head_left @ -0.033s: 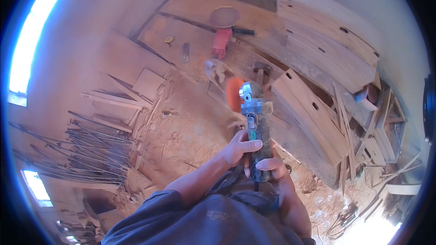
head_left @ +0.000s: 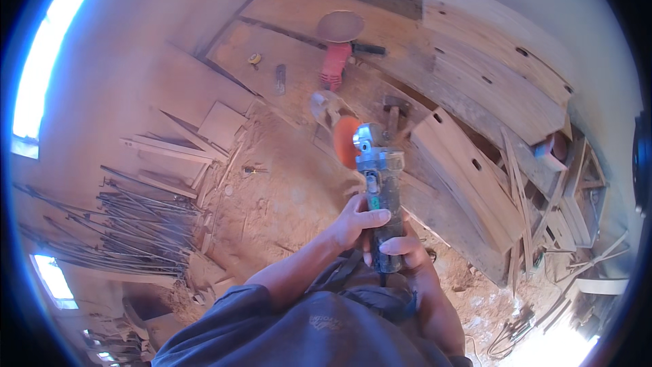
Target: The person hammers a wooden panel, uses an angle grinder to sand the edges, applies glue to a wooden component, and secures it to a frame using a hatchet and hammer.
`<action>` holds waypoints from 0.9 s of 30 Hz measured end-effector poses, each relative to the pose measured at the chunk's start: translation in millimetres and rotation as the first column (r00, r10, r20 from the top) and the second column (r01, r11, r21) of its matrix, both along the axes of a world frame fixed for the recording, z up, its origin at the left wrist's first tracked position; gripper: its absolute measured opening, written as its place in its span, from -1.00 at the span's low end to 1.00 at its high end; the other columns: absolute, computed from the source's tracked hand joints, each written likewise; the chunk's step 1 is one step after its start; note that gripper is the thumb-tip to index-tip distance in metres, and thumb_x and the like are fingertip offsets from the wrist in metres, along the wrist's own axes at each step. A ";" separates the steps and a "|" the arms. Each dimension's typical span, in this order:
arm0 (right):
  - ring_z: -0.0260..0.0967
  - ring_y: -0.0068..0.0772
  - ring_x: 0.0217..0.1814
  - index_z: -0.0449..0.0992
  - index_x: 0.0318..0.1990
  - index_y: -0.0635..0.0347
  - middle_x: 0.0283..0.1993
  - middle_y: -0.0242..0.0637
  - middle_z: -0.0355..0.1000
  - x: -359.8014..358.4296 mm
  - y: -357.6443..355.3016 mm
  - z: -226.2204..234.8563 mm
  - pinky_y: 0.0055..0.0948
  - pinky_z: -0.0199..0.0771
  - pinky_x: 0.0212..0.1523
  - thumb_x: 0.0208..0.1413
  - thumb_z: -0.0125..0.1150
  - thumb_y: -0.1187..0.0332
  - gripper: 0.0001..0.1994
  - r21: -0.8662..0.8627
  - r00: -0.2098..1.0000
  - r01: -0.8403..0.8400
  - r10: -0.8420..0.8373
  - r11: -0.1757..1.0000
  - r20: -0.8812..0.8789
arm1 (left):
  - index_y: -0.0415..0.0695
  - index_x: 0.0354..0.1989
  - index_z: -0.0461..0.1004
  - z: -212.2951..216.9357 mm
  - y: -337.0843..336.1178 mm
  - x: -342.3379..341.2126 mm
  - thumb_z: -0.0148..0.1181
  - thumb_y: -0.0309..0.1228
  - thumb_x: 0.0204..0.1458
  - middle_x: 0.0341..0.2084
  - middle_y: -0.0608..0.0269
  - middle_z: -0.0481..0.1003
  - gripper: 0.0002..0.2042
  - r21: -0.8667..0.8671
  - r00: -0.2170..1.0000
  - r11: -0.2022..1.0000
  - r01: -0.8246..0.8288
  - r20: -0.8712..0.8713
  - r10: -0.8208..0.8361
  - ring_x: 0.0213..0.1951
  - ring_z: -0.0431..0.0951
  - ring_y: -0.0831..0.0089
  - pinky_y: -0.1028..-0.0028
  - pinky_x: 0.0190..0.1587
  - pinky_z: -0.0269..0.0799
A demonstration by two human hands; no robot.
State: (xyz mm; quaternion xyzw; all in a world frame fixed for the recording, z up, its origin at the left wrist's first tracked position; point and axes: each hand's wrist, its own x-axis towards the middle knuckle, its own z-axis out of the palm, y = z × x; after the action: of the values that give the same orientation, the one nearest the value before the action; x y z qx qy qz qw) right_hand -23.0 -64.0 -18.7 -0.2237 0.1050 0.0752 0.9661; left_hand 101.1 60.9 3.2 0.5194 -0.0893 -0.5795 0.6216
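Observation:
An angle grinder [head_left: 385,194] with a dark body, a silver head and an orange disc [head_left: 346,143] is held upright in front of my body. My left hand [head_left: 356,221] is wrapped round the middle of its body, thumb across the front. Lower down, my right hand [head_left: 405,246] grips the rear end, thumb also on the front. The disc faces left, apart from the bench. Just beyond the grinder lie a hammer [head_left: 394,110] and a pale, crumpled item [head_left: 328,105] that I cannot make out. The fingers behind the grinder are partly hidden.
A red power tool [head_left: 333,64] with a round pad lies on the dusty bench [head_left: 292,44], near a yellow tape measure [head_left: 255,59]. Slotted wooden boards [head_left: 468,177] rest at the right. Metal bar clamps [head_left: 146,231] pile up at the left. Sawdust covers the floor [head_left: 272,211].
The bench and boards sit slightly further right in the picture, while the grinder's head and disc have shifted a little left. Both hands keep the same grip.

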 end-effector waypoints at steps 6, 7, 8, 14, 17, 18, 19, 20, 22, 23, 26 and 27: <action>0.59 -0.25 -0.20 0.43 0.18 0.30 -0.15 -0.09 0.57 105.2 48.4 -30.4 -0.34 0.63 -0.22 0.12 0.37 0.30 -0.50 -0.408 0.991 -0.100 0.056 0.908 -0.117 | -0.28 -0.02 0.52 -13.3 61.9 109.7 0.37 -0.18 0.04 -0.23 0.06 0.63 -0.55 -0.024 0.910 0.912 -0.409 0.062 0.410 -0.25 0.67 0.32 0.35 -0.22 0.63; 0.61 -0.23 -0.17 0.47 0.15 0.32 -0.13 -0.07 0.58 114.6 49.8 -37.3 -0.31 0.64 -0.20 0.15 0.35 0.29 -0.54 -0.548 0.992 -0.102 0.043 0.830 -0.120 | -0.27 -0.03 0.52 -11.6 68.2 131.2 0.37 -0.20 0.04 -0.25 0.08 0.63 -0.57 -0.042 0.879 0.884 -0.466 0.097 0.467 -0.27 0.67 0.32 0.37 -0.23 0.62; 0.59 -0.28 -0.15 0.48 0.14 0.29 -0.12 -0.13 0.58 122.3 46.5 -40.3 -0.33 0.65 -0.18 0.22 0.29 0.38 -0.63 -0.455 0.971 -0.097 -0.017 0.885 -0.240 | -0.25 -0.05 0.52 -10.9 74.7 157.2 0.38 -0.21 0.03 -0.27 0.10 0.63 -0.59 0.026 0.860 0.871 -0.490 0.175 0.479 -0.29 0.66 0.33 0.38 -0.24 0.61; 0.55 -0.34 -0.22 0.49 0.07 0.23 -0.16 -0.18 0.55 84.6 17.6 -115.8 -0.34 0.61 -0.16 0.16 0.32 0.41 -0.67 -0.779 0.539 0.027 -0.665 0.627 -0.517 | -0.21 -0.09 0.54 -78.7 87.7 312.7 0.43 -0.24 -0.05 -0.40 0.18 0.62 -0.60 0.289 0.649 0.731 -0.618 0.712 0.268 -0.40 0.62 0.38 0.36 -0.30 0.51; 0.51 -0.30 -0.18 0.49 0.04 0.25 -0.18 -0.17 0.54 52.8 11.8 -172.1 -0.31 0.55 -0.09 0.08 0.41 0.36 -0.62 -0.948 0.474 -0.264 -0.832 0.177 -0.287 | -0.25 -0.06 0.52 -130.5 73.6 372.2 0.45 -0.24 -0.10 -0.34 0.09 0.62 -0.54 0.392 0.568 0.638 -0.662 0.818 0.087 -0.30 0.62 0.24 0.26 -0.20 0.50; 0.50 -0.29 -0.17 0.49 0.04 0.27 -0.18 -0.17 0.53 53.7 13.1 -176.3 -0.29 0.53 -0.08 0.06 0.42 0.36 -0.60 -0.922 0.464 -0.350 -0.825 0.164 -0.322 | -0.27 -0.04 0.51 -146.2 67.2 389.9 0.45 -0.25 -0.10 -0.28 0.01 0.63 -0.52 0.439 0.583 0.606 -0.663 0.811 0.050 -0.19 0.64 0.12 0.19 -0.11 0.50; 0.49 -0.28 -0.16 0.48 0.03 0.29 -0.19 -0.16 0.53 55.4 14.7 -180.0 -0.27 0.51 -0.07 0.04 0.44 0.35 -0.58 -0.890 0.454 -0.429 -0.815 0.153 -0.359 | -0.28 -0.02 0.50 -156.0 60.9 404.0 0.44 -0.25 -0.11 -0.23 -0.06 0.63 -0.50 0.484 0.594 0.570 -0.665 0.805 0.009 -0.08 0.65 0.00 0.12 -0.01 0.49; 0.48 -0.27 -0.15 0.48 0.03 0.30 -0.20 -0.15 0.52 56.8 17.1 -184.0 -0.26 0.49 -0.05 0.01 0.45 0.35 -0.56 -0.851 0.440 -0.505 -0.806 0.143 -0.397 | -0.28 0.02 0.48 -165.6 55.9 414.5 0.44 -0.25 -0.11 -0.17 -0.11 0.62 -0.46 0.487 0.569 0.536 -0.690 0.822 -0.015 -0.04 0.64 -0.04 0.12 0.03 0.48; 0.46 -0.30 -0.15 0.49 0.02 0.29 -0.20 -0.17 0.52 62.2 20.1 -197.1 -0.23 0.49 -0.05 0.00 0.47 0.35 -0.56 -0.803 0.416 -0.501 -0.725 0.322 -0.550 | -0.29 0.11 0.45 -182.3 39.2 427.3 0.44 -0.24 -0.11 -0.07 -0.21 0.60 -0.40 0.483 0.517 0.477 -0.734 0.853 -0.067 0.03 0.61 -0.11 0.11 0.10 0.46; 0.46 -0.31 -0.15 0.49 0.01 0.28 -0.20 -0.18 0.51 65.4 22.6 -205.2 -0.22 0.49 -0.05 0.00 0.48 0.34 -0.57 -0.767 0.403 -0.494 -0.674 0.409 -0.619 | -0.28 0.10 0.47 -192.9 34.4 432.7 0.45 -0.22 -0.14 -0.08 -0.18 0.62 -0.39 0.395 0.434 0.505 -0.767 0.900 -0.045 0.01 0.63 -0.07 0.11 0.09 0.48; 0.43 -0.47 -0.23 0.49 -0.16 0.26 -0.27 -0.32 0.50 72.7 31.2 -234.6 -0.36 0.48 -0.27 0.01 0.50 0.34 -0.67 -0.814 0.511 -0.168 -0.657 0.556 -0.554 | -0.26 0.09 0.50 -230.2 19.0 433.0 0.49 -0.18 -0.17 -0.09 -0.12 0.64 -0.37 0.229 0.278 0.589 -0.775 0.961 -0.008 -0.02 0.66 0.01 0.10 0.06 0.52; 0.42 -0.51 -0.33 0.52 -0.25 0.29 -0.38 -0.35 0.49 89.3 34.5 -225.3 -0.41 0.46 -0.35 0.03 0.48 0.37 -0.75 -0.827 0.524 -0.054 -0.689 0.559 -0.500 | -0.26 0.09 0.49 -241.4 21.8 434.7 0.49 -0.17 -0.16 -0.08 -0.11 0.64 -0.36 0.238 0.287 0.606 -0.759 0.958 -0.017 -0.03 0.66 0.01 0.10 0.05 0.52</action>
State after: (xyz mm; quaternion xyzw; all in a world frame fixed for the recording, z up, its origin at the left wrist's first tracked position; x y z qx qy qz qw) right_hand 66.2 -29.5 -244.0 -0.5229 0.5848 -0.0886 0.6138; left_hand 535.8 82.7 -238.3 0.9313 -0.0551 -0.0070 0.3601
